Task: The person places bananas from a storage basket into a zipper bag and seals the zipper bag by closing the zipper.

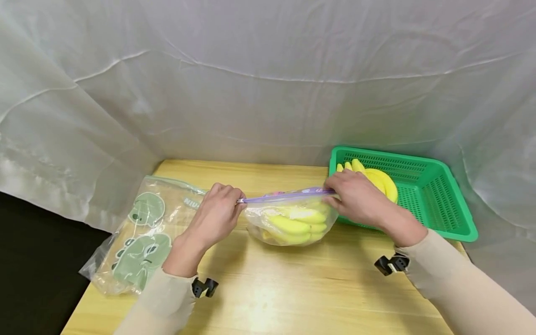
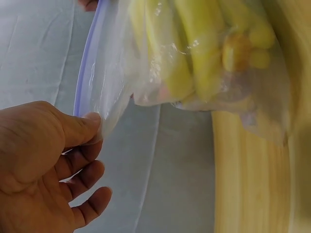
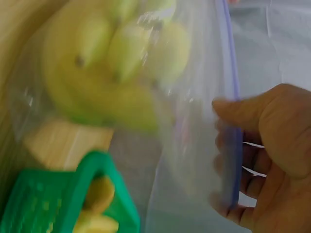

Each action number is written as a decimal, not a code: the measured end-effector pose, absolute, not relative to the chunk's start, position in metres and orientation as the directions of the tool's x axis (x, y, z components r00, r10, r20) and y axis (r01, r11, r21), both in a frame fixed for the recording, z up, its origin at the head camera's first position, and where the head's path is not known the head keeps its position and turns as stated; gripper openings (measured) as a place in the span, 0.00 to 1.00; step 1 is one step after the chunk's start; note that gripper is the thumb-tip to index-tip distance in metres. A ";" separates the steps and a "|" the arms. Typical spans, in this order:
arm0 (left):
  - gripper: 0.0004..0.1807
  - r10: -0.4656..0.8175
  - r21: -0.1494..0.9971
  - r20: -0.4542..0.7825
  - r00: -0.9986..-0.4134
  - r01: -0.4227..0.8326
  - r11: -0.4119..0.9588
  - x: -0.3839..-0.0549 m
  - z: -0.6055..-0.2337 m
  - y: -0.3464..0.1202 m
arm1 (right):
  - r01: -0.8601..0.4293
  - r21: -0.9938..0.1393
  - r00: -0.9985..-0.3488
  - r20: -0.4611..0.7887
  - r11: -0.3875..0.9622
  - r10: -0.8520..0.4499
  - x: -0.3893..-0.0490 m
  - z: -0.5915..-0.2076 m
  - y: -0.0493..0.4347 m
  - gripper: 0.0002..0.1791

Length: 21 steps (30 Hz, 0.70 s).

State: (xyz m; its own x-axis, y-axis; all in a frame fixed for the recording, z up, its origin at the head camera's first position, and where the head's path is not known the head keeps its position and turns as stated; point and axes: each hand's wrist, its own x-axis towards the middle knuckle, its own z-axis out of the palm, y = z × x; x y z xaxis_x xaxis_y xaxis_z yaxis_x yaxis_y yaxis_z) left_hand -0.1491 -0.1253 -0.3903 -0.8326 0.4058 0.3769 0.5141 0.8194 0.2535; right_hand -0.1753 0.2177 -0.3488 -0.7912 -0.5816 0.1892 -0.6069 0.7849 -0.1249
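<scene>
Between my two hands hangs a clear zip bag (image 1: 259, 216) with a purple zip strip along its top. A bunch of bananas (image 1: 293, 225) lies inside it, seen through the plastic. My left hand (image 1: 215, 214) pinches the strip's left end between thumb and forefinger, beside a small white slider (image 1: 241, 201). In the left wrist view the other fingers curl loosely below the thumb. At the strip's right end my right hand (image 1: 356, 197) grips the bag, thumb on one face and fingers behind it. The bag's bottom is close over the wooden table (image 1: 268, 288).
A green plastic basket (image 1: 460, 209) stands at the back right, with more bananas (image 1: 389, 186) in its left part, partly behind my right hand. A flat clear bag with green cartoon prints (image 1: 142, 260) lies at the left. Grey cloth (image 1: 268, 111) hangs behind the table.
</scene>
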 end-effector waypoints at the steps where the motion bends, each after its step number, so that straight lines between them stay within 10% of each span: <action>1: 0.05 0.404 0.254 0.375 -0.834 0.512 0.820 -0.149 -0.389 -0.125 | -0.613 -0.134 -0.787 0.190 0.778 -0.587 -0.175 -0.349 0.212 0.09; 21: 0.04 0.349 0.285 0.409 -0.843 0.481 0.829 -0.148 -0.382 -0.135 | -0.651 -0.140 -0.751 0.261 0.746 -0.607 -0.177 -0.359 0.180 0.04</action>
